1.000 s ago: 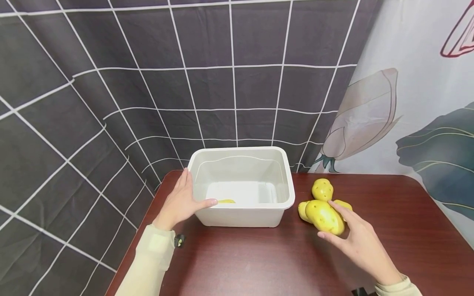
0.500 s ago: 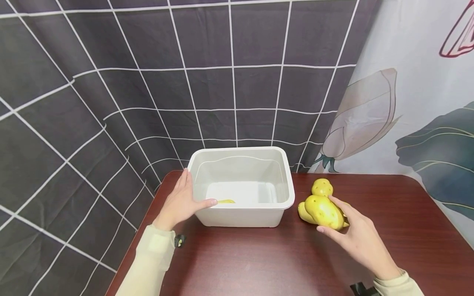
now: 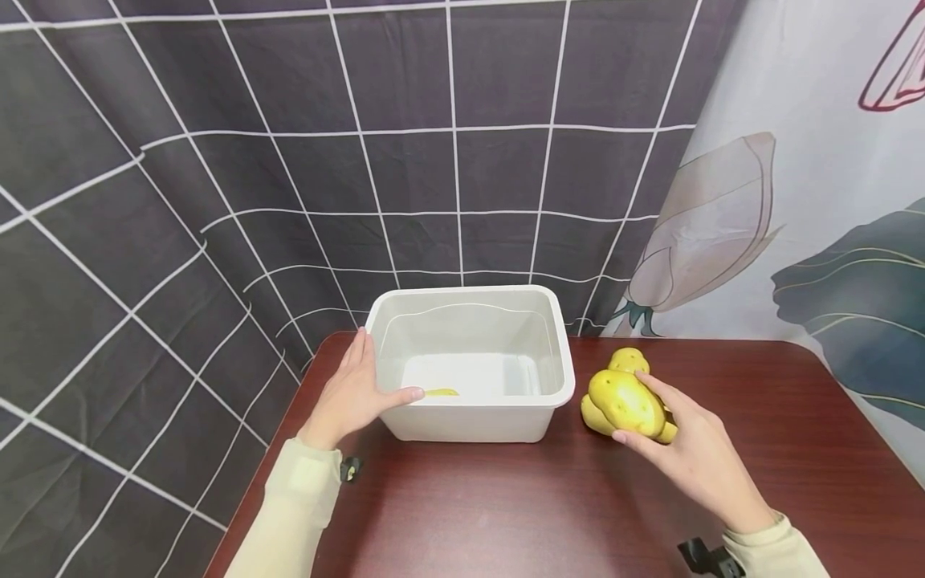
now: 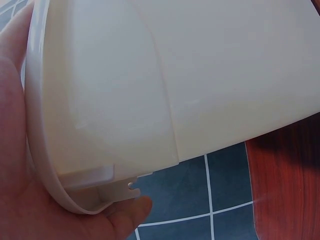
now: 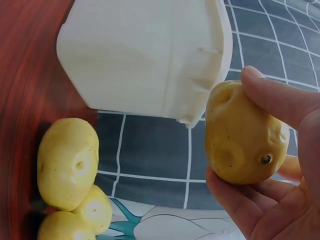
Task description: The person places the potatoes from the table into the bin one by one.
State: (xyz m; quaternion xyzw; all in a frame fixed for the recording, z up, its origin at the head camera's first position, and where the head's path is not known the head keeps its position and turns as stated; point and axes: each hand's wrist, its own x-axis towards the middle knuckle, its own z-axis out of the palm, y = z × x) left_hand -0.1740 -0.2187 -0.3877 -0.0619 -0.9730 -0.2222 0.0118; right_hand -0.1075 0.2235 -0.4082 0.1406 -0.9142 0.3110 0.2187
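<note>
My right hand point(image 3: 699, 457) pinches a yellow potato point(image 3: 627, 400) between thumb and fingers, raised over the other potatoes. In the right wrist view this potato point(image 5: 245, 135) shows dents and a dark spot, with a gap between it and the table. Three more potatoes lie below and behind it: one at the back point(image 3: 630, 360), one at the left point(image 3: 596, 419), one partly hidden at the right point(image 3: 666, 433). My left hand point(image 3: 348, 397) rests against the front left corner of a white plastic tub point(image 3: 470, 424), fingers straight along its side, thumb across the front rim.
Inside the tub, a yellow piece point(image 3: 442, 392) shows just over the front rim. The tub stands at the back of a reddish-brown table point(image 3: 491, 506). A dark gridded curtain point(image 3: 506, 168) hangs close behind and to the left, a floral white one point(image 3: 809, 201) at the right.
My right hand has lifted the potato and shifted it slightly up and left, so it now overlaps the back potato. The left hand and the tub have stayed in place.
</note>
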